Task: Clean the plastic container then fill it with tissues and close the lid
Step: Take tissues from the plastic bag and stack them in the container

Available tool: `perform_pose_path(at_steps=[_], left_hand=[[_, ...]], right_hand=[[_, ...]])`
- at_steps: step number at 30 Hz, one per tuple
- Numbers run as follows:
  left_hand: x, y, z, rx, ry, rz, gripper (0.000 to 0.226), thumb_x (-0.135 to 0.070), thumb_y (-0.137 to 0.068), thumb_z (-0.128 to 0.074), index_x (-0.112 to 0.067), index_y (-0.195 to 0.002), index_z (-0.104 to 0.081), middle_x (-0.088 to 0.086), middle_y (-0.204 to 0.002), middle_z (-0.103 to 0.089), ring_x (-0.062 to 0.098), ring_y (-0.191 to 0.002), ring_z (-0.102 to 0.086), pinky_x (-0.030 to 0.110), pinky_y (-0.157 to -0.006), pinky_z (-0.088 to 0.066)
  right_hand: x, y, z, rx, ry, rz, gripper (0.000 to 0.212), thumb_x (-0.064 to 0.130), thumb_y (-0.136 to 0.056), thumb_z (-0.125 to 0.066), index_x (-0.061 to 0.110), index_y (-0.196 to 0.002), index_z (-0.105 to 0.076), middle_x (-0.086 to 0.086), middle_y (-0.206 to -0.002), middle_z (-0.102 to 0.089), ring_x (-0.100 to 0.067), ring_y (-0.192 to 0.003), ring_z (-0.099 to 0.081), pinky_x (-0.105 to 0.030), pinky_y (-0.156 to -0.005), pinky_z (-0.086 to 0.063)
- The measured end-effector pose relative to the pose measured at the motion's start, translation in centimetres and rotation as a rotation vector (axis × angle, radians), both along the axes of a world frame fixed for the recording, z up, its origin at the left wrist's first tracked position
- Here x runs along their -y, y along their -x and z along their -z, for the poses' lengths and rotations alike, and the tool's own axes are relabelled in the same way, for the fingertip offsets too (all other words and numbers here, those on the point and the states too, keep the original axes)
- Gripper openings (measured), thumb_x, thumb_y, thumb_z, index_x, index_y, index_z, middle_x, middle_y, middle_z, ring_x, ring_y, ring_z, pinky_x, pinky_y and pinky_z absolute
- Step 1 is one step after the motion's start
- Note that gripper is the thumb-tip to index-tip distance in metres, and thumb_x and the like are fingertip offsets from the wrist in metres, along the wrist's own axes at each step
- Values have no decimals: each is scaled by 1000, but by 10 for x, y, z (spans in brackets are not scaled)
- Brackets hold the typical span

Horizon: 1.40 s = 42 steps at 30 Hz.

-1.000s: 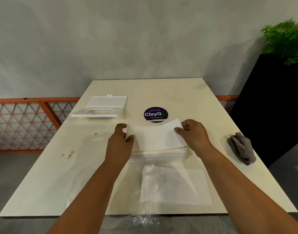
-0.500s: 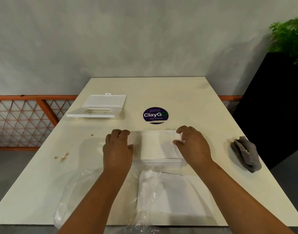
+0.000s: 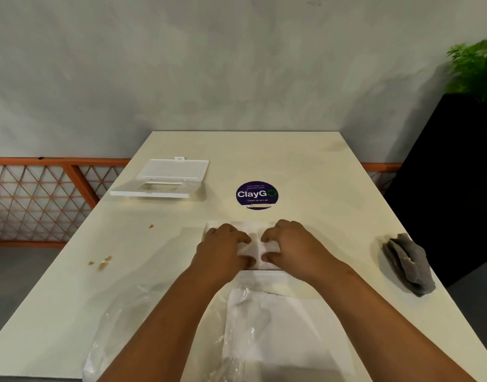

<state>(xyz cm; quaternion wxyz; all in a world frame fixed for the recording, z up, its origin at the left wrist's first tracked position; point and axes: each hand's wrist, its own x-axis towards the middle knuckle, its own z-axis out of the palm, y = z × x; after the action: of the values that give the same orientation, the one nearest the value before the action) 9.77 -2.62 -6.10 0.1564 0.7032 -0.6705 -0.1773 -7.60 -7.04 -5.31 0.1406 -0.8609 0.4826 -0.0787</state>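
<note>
From my feed, the biggest thing is the cream bench (image 3: 305, 166), running away from me to a grey wall (image 3: 237, 64). A black planter (image 3: 443, 188) with a green plant (image 3: 477, 67) stands past the bench's right edge, and an orange lattice railing (image 3: 43, 199) runs behind its left side.

Nearest me, a clear plastic wrapper (image 3: 121, 334) lies crumpled along the front edge, with a stack of white tissues (image 3: 286, 332) lying on it.

Just beyond that stack sits the plastic container (image 3: 264, 274), in the middle of the bench; I see only its near rim and parts of its far edge, since both hands cover it. White tissues fill it to the top. My left hand (image 3: 223, 249) and right hand (image 3: 294, 248) lie side by side on those tissues, palms down, fingers (image 3: 243, 238) bent and pressing on the paper, thumbs nearly meeting near the centre. I cannot tell whether any finger actually pinches a sheet.

The container's lid (image 3: 165, 180) lies well apart at the far left, its flap hinged open. A round purple ClayGo sticker (image 3: 256, 194) sits just beyond the container. A crumpled grey cloth (image 3: 409, 264) rests near the right edge. A few brown crumbs (image 3: 101, 263) dot the left side.
</note>
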Motion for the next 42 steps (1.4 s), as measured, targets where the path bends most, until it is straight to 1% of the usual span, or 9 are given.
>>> perform_pose_path(at_steps=[8, 19, 21, 24, 28, 31, 33, 38, 42], left_hand=[[9, -23, -18, -127, -108, 47, 40, -28, -75, -78, -29, -112, -65, -9, -123, -52, 10, -114, -50, 19, -90, -36], [7, -22, -15, -28, -136, 75, 47, -23, -76, -78, -27, -120, -62, -6, -132, -50, 14, -117, -50, 20, -92, -38], [2, -22, -13, -29, -82, 87, 44, -22, -78, -76, -24, -120, -62, -5, -131, -51, 13, -119, -50, 16, -92, -33], [-16, -19, -9, -23, 105, 80, 31, -21, -87, -67, -22, -118, -65, -6, -131, -54, 14, -121, -49, 13, -95, -28], [-64, -10, 1, -41, 471, 42, 26, -14, -87, -66, -21, -112, -68, -5, -118, -63, 14, -110, -53, 21, -94, -40], [-98, -5, 12, -92, 504, 69, 25, -15, -87, -65, -23, -111, -67, -12, -111, -61, 5, -102, -52, 15, -85, -43], [-110, -6, 22, -101, 484, 75, 24, -16, -87, -66, -25, -109, -67, -16, -107, -59, 2, -98, -52, 13, -84, -42], [-126, -7, 47, -11, 355, 68, 24, -20, -87, -64, -23, -110, -67, -11, -107, -63, 10, -96, -57, 21, -82, -44], [-127, -10, 56, 81, 256, 75, 28, -24, -90, -51, -23, -116, -64, -8, -114, -62, 16, -101, -57, 26, -83, -45]], right_hand=[[7, 7, -14, -133, -56, 23, 47, 34, -86, -68, 28, -131, -55, -3, -120, -52, -24, -116, -48, -32, -92, -43], [2, 1, -19, -206, -77, 36, 41, 25, -87, -68, 20, -127, -58, -5, -121, -56, -25, -113, -53, -30, -87, -42], [-3, 5, -18, -103, -94, 69, 39, 27, -87, -69, 22, -125, -61, -3, -120, -58, -22, -112, -55, -27, -87, -41], [-21, 20, -13, 274, -28, 164, 23, 27, -87, -69, 23, -110, -69, 7, -107, -61, -10, -97, -57, -21, -85, -41], [-61, 47, -5, 597, 94, 368, 9, 17, -86, -68, 25, -84, -67, 12, -87, -64, -2, -83, -57, -11, -68, -43], [-80, 68, 14, 502, 60, 480, 17, 15, -86, -68, 27, -75, -62, 10, -80, -63, -4, -77, -56, -13, -63, -38], [-84, 78, 27, 381, -15, 524, 7, 24, -86, -70, 25, -85, -63, 3, -89, -65, -8, -77, -56, -20, -66, -39], [-100, 85, 41, 75, -95, 563, 51, 49, -79, -71, 18, -118, -62, -5, -108, -58, -25, -100, -56, -31, -90, -43], [-105, 82, 41, 31, -104, 553, 41, 49, -79, -71, 20, -106, -62, 1, -97, -54, -23, -100, -54, -26, -80, -38]])
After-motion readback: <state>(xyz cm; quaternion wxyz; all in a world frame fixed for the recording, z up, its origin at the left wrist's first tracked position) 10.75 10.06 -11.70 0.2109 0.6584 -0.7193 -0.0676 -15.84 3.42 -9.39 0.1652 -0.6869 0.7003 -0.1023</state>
